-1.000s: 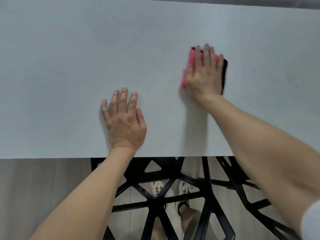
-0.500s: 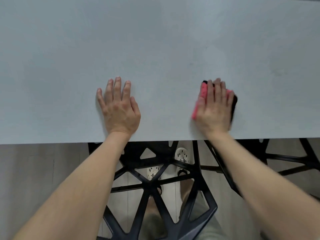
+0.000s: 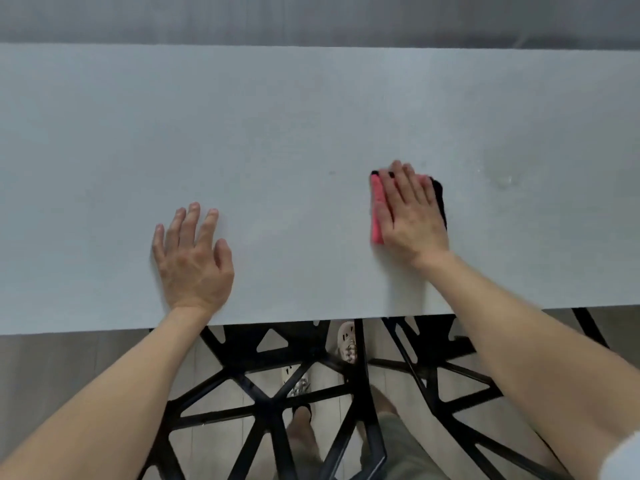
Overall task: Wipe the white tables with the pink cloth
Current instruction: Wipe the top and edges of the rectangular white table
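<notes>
Nearest the camera, two black chairs with open triangular frames stand tucked under the near edge of the table, on a pale plank floor. Through the gaps show the person's legs and two light shoes. Both bare forearms reach up over the edge, and a bit of white sleeve sits in the bottom right corner. The left hand lies flat on the white top not far in from the edge, palm down, fingers straight and slightly spread, holding nothing. Farther in and well to its right, the right hand lies palm down on the cloth, fingers straight and close together, pressing it against the top rather than gripping it. The pink of the cloth shows along the thumb side and a dark strip on the other side. Right of the cloth is a faint shiny smear. Beyond the table's far edge lies a grey band, too blurred to make out.
</notes>
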Available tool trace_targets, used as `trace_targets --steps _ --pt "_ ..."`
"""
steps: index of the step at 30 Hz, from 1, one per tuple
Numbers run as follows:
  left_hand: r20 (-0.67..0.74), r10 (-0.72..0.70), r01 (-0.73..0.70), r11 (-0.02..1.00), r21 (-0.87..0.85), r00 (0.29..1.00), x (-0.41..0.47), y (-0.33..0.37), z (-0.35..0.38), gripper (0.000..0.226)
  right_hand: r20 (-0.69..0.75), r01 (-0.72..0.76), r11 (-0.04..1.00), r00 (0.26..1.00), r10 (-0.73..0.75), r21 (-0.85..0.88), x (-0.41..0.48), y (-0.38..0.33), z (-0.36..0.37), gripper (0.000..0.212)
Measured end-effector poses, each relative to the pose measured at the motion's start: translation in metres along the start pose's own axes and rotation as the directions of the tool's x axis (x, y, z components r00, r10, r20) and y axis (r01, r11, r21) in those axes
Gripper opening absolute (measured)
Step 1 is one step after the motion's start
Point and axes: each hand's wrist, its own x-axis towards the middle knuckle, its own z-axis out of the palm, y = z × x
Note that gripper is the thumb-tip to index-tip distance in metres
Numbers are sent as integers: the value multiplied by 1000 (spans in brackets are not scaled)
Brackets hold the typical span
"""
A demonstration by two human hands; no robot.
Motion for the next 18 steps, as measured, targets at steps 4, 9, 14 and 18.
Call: trace_targets --steps 4,9,14,18 --pt "-6 0 0 1000 21 1000 5 -4 2 53 -68 -186 980 979 191 69 71 -69 6 71" --pt "-77 -257 243 957 -159 963 39 33 -5 43 59 374 924 924 -379 77 53 -115 11 67" --pt "-74 -70 58 985 -161 995 89 119 22 52 2 140 990 990 -141 19 94 20 -13 69" --pt "14 15 -14 997 -82 1000 111 159 41 62 -47 -89 996 995 90 25 141 57 -26 70"
